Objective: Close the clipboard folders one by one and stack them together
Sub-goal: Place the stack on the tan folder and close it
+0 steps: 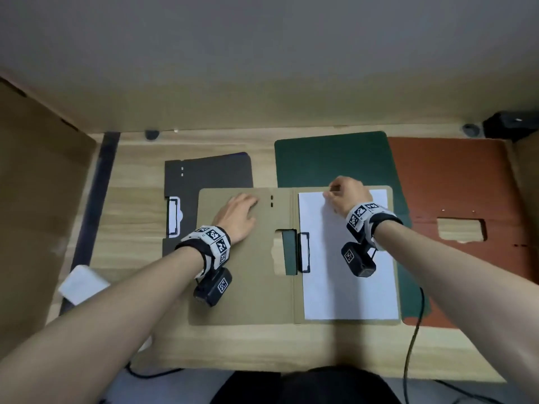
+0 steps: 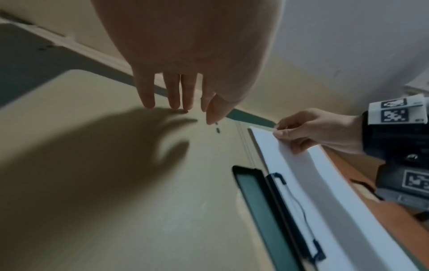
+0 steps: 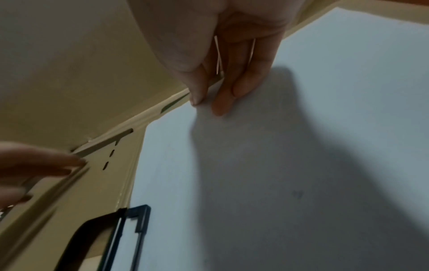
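Observation:
A tan clipboard folder lies open in the middle of the wooden table. My left hand rests flat on its left flap, fingers straight. The right half carries white paper under a black clip. My right hand pinches the paper's top edge between thumb and fingers, and the sheet bows up a little. A black folder lies under the tan one at the left. A green folder and a red-brown folder lie behind and to the right.
Brown cardboard stands along the left side. A white box sits at the table's left edge. A black cable runs off the front edge at the right. A black device sits in the far right corner.

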`<action>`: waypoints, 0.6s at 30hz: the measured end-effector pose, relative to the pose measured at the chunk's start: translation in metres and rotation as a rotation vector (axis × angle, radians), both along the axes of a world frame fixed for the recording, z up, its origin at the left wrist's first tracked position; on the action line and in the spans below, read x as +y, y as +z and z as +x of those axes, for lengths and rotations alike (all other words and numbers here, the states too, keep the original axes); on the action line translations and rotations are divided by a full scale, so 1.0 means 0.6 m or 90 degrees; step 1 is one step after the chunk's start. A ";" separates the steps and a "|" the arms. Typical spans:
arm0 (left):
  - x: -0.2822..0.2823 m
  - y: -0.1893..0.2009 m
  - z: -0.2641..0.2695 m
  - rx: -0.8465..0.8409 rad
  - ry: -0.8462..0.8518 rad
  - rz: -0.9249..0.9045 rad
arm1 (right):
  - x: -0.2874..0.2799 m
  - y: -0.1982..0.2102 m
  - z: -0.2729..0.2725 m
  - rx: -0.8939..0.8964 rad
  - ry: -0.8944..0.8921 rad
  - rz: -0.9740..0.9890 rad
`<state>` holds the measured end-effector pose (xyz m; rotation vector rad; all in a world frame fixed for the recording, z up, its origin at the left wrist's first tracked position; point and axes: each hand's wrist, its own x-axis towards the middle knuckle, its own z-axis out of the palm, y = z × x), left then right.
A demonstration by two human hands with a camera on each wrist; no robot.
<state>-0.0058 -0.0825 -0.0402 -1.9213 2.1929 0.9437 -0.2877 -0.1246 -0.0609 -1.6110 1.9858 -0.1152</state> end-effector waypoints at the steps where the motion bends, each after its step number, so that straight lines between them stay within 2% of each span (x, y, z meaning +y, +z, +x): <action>1: 0.006 -0.013 0.011 -0.013 0.001 0.026 | -0.004 -0.011 0.000 0.008 0.003 0.006; 6: 0.034 -0.047 0.031 -0.059 -0.042 0.010 | -0.004 -0.047 0.002 0.003 0.000 -0.024; 12: 0.031 -0.041 0.027 -0.068 -0.043 0.033 | 0.019 -0.045 0.011 -0.094 -0.039 -0.065; 15: 0.031 -0.033 0.031 -0.028 -0.020 0.049 | 0.043 -0.034 0.013 -0.117 -0.037 -0.080; 18: 0.043 -0.025 0.041 0.020 0.036 0.006 | 0.078 -0.019 0.010 -0.126 -0.011 -0.089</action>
